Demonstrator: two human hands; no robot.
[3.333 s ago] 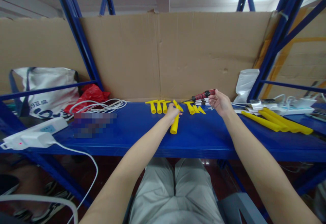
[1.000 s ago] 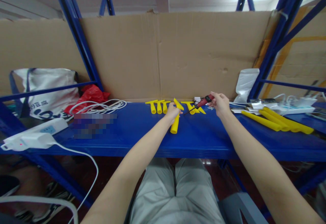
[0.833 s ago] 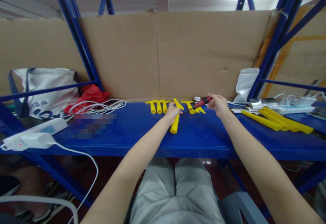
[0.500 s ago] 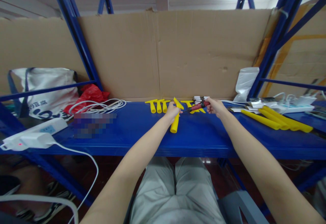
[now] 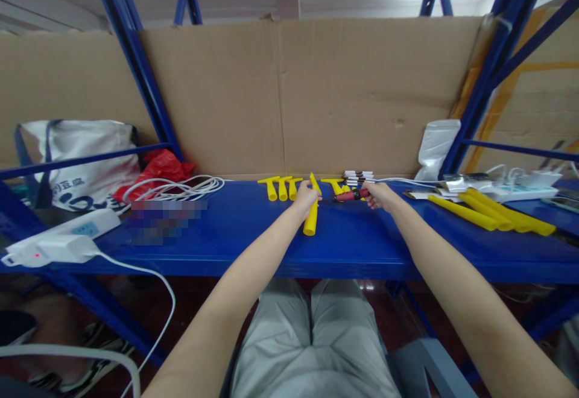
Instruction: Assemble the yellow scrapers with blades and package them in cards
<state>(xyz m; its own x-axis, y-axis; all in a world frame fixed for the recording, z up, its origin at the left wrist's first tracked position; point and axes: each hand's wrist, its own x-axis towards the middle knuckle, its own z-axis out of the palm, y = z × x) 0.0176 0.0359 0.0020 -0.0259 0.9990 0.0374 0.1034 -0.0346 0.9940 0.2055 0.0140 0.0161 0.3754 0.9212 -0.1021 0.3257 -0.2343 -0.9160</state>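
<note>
Screwdriver point(image 5: 351, 195) in closed right hand point(image 5: 380, 195), yellow T-piece point(image 5: 310, 222) in closed left hand point(image 5: 305, 196)

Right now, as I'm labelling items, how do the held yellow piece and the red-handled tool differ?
The yellow piece is plain yellow; the red-handled tool is red and black. The left hand holds the yellow piece, the right hand the red-handled tool. The yellow piece runs roughly front to back, the red-handled tool sideways. Both are held.
</note>
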